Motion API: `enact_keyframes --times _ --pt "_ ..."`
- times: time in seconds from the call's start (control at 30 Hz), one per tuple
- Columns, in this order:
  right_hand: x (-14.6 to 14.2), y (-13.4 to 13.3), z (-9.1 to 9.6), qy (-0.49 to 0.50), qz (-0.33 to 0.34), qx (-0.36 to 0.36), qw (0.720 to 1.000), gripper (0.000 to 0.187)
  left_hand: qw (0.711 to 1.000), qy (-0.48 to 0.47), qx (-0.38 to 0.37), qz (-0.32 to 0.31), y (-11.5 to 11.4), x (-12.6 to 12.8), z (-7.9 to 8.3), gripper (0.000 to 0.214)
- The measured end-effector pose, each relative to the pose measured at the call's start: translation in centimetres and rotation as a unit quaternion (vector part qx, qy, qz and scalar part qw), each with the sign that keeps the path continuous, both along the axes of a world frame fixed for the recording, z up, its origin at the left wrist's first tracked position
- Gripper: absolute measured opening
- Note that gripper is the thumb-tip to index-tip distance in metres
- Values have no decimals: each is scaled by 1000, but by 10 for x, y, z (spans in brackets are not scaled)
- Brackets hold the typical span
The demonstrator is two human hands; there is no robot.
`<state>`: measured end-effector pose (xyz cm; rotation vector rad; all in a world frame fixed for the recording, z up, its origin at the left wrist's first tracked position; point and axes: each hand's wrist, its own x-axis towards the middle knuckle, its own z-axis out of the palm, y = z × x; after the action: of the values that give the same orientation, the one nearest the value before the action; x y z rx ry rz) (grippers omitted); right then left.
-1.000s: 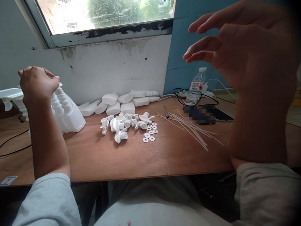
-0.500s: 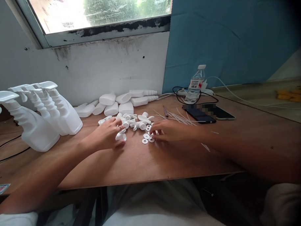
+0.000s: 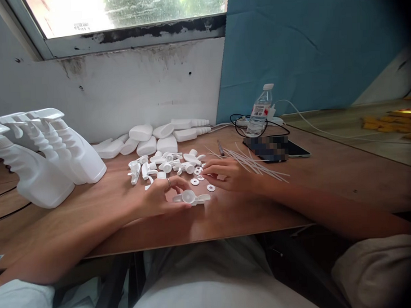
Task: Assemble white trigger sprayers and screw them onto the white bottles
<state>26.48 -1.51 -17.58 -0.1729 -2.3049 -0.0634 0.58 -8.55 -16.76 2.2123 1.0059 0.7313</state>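
Observation:
My left hand point(image 3: 158, 198) grips a white spray-trigger head point(image 3: 192, 198) just above the wooden table point(image 3: 228, 216), its fingers curled round the part. My right hand point(image 3: 226, 173) rests on the table with its fingertips pinched at the small white washers point(image 3: 210, 187) beside a pile of loose trigger heads point(image 3: 165, 164). Whether a washer sits between the fingertips is hidden. Thin white dip tubes point(image 3: 253, 163) lie just right of that hand.
Assembled white spray bottles point(image 3: 50, 150) stand at the left. Empty bottles point(image 3: 151, 140) lie along the wall. A water bottle point(image 3: 259, 111), black cables, a phone point(image 3: 298, 148) and a pen point(image 3: 220, 147) sit at the back right.
My left hand left the assembled bottles, came to the pile and drew one trigger head toward me. My right hand dropped from the air to the washers.

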Motion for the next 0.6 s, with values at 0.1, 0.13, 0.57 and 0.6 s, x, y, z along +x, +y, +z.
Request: enact_keyframes --times 0.1,0.13,0.57,0.6 --pt "-5 -17 5 46 51 39 997 11 993 -89 -71 -27 -4 3 -9 36" --pt "-7 -21 4 48 63 53 995 13 989 -112 -93 -34 -5 4 -11 37" --pt "-13 -30 -5 -44 150 10 988 17 986 -135 -96 -26 -9 8 -28 46" --pt "-14 -30 -6 -46 148 9 988 17 990 -118 -76 -25 -9 6 -29 43"
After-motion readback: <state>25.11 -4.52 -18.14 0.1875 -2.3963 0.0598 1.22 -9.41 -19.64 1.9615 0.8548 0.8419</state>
